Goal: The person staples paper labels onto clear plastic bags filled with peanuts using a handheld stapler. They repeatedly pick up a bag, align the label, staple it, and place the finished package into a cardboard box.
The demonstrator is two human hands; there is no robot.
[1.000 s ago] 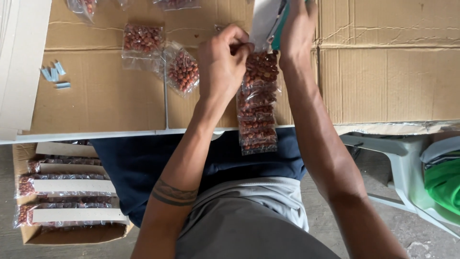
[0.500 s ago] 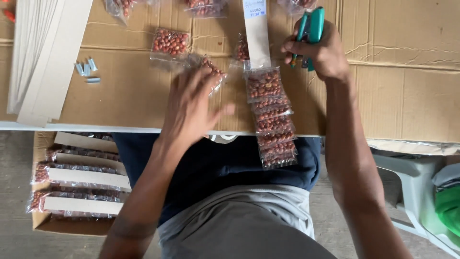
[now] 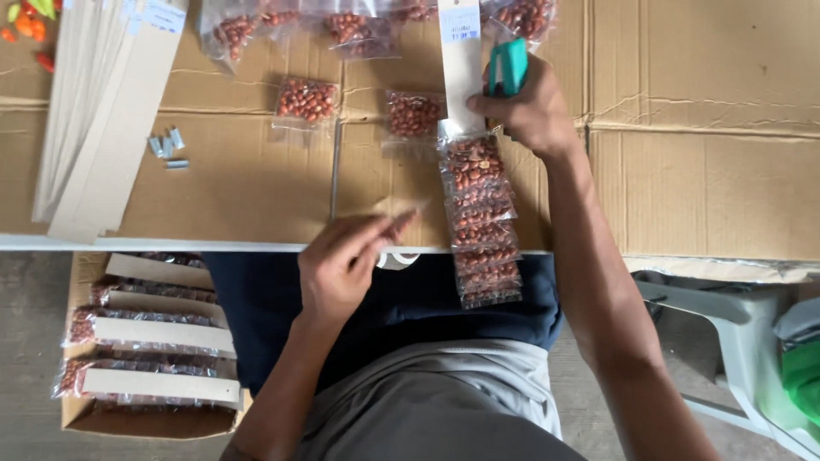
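While closed around a teal stapler [image 3: 509, 65], right hand [image 3: 530, 109]; left hand [image 3: 346, 265] loosely curled, empty.

Right hand [image 3: 531, 111] grips stapler [image 3: 509, 65] beside peanut strip [image 3: 478, 213].

One camera only, worn on the person's head, looking straight down from close above onto the cardboard-covered table [image 3: 239, 179], their lap, both forearms, and the box [image 3: 77, 418] on the floor at their left

Cardboard-covered table [image 3: 700, 162], grey concrete floor [image 3: 30, 341], pale plastic stool [image 3: 735, 341]
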